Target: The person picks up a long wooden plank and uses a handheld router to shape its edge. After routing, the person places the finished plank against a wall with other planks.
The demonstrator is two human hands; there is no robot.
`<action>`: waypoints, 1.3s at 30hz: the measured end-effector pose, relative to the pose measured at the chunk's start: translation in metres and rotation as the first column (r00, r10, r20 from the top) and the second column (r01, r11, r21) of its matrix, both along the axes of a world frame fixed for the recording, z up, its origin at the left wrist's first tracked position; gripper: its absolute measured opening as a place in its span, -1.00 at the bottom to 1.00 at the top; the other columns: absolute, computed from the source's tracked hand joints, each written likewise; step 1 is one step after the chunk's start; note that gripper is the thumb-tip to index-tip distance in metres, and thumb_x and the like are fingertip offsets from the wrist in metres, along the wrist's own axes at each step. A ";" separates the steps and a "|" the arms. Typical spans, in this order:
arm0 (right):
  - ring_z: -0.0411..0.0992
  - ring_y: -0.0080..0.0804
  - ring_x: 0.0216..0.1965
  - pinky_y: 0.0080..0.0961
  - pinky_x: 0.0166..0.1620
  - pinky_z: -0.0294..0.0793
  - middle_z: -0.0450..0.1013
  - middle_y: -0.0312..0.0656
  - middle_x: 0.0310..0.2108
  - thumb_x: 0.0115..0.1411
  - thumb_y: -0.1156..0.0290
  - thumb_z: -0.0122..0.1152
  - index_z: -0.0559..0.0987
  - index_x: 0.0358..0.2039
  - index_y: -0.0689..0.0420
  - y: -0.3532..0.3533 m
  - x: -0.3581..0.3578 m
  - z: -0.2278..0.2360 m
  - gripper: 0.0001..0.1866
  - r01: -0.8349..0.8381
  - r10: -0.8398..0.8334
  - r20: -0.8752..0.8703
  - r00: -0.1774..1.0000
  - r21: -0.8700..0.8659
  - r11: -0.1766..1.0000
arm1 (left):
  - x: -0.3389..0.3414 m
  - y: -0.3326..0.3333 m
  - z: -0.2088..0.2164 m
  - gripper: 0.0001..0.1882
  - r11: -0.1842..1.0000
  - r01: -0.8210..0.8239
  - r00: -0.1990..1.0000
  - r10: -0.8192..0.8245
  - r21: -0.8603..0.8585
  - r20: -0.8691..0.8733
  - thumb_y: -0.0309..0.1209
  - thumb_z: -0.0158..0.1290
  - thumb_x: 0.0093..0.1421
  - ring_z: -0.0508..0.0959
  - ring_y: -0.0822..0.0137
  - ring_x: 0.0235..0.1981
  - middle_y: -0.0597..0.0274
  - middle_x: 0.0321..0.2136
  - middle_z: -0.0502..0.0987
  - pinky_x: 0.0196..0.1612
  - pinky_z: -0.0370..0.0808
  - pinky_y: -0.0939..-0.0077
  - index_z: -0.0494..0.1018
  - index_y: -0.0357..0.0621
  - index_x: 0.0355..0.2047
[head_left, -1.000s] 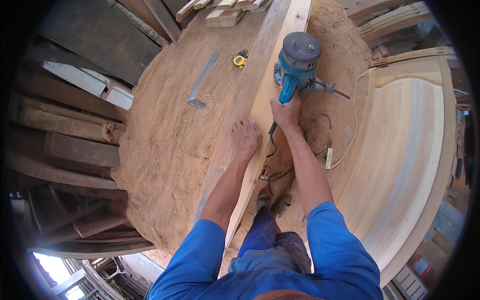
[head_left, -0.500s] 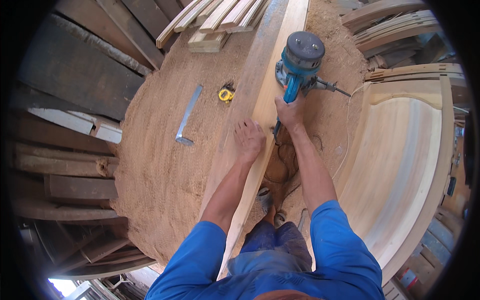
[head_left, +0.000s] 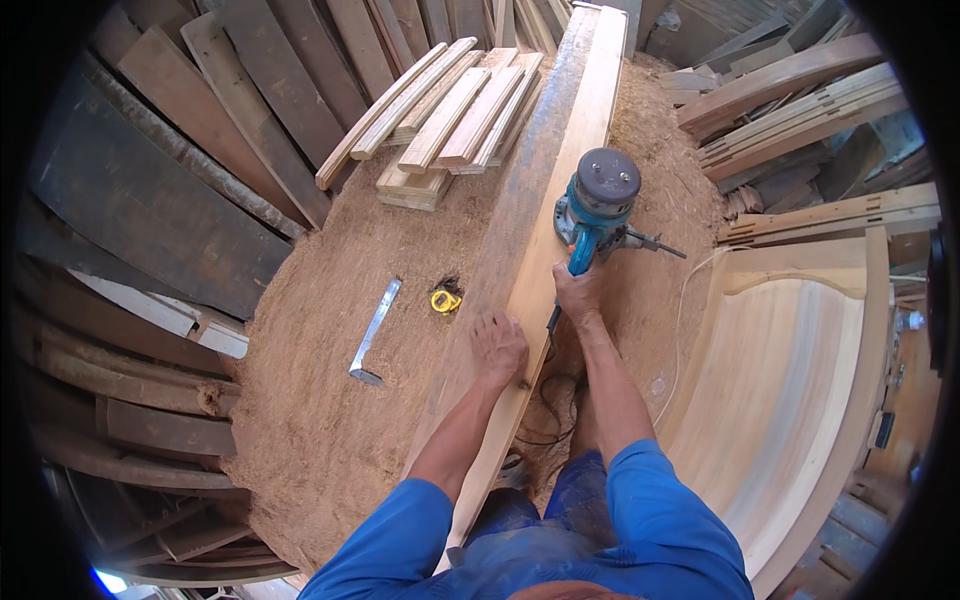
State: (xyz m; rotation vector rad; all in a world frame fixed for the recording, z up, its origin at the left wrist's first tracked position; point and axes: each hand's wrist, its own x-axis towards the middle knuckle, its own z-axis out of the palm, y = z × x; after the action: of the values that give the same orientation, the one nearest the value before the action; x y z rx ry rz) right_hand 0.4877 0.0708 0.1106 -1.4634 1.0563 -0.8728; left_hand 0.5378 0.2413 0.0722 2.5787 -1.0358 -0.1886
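Note:
A power router (head_left: 603,190) with a teal body and dark round top sits on a long pale board (head_left: 528,280). My right hand (head_left: 580,291) is closed around its teal handle. Flat on the board, nearer my body, rests my left hand (head_left: 499,346), fingers stretched out. A darker, weathered plank (head_left: 492,250) runs along the board's left side. The router's cut and underside are hidden by its base. To the left, a yellow tape measure (head_left: 445,300) and a metal try square (head_left: 376,330) lie on the sawdust-covered ground.
Several shaped wooden strips (head_left: 447,120) are stacked beyond the square. A panelled wooden door (head_left: 770,400) lies at the right. A cord (head_left: 548,415) loops near my feet. Dark planks (head_left: 150,215) line the left side, and curved wood pieces (head_left: 800,120) are piled at far right.
The view has tilted up, showing the board's far end and more of the strips. My hands and the router have shifted slightly forward along the board; both hands keep their hold.

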 end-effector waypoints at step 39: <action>0.54 -0.42 -0.37 -0.43 -0.20 0.53 0.54 -0.14 -0.37 0.00 0.47 0.26 0.53 -0.13 0.26 -0.379 0.143 -0.003 -0.63 0.068 -0.072 -0.033 0.997 -0.108 0.992 | 0.043 -0.080 -0.037 -0.62 0.928 0.095 0.958 0.012 0.360 -0.285 -0.28 -0.07 0.17 0.33 -0.21 -0.03 -0.23 -0.11 0.37 0.08 0.22 -0.15 0.36 -0.23 -0.05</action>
State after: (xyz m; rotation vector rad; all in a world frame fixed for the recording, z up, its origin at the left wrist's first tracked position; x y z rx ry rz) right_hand 0.6307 -0.3081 0.1073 -1.5438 1.1079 -0.9681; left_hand 0.5810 0.1616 0.0349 2.7427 -1.0260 -0.8142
